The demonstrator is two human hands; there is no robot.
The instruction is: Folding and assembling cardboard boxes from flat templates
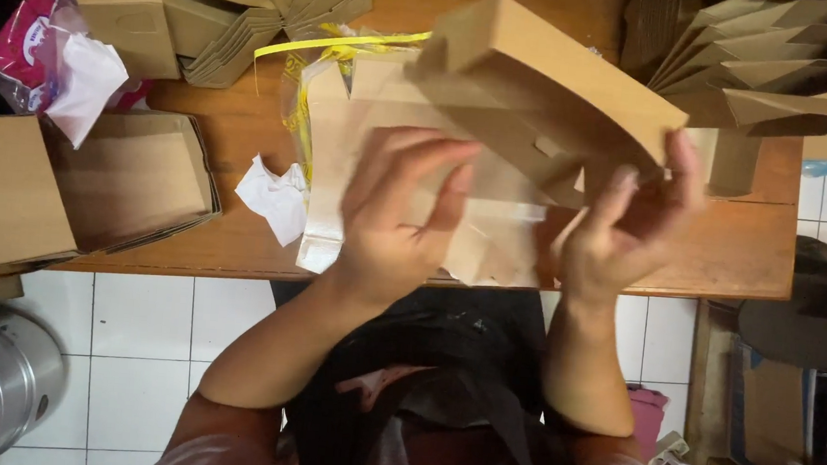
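A brown cardboard box point(543, 85) is tilting in the air above the wooden table point(726, 257), and the right hand point(630, 225) is gripping its near edge, thumb and fingers pinching the cardboard. The left hand point(400, 212) is hovering just beside it, fingers spread loose and holding nothing. Beneath both hands a stack of flat box blanks point(380, 161) is lying in clear plastic. A crumpled white tissue point(274, 197) is sitting to the left, and an open box point(132, 181) beyond it.
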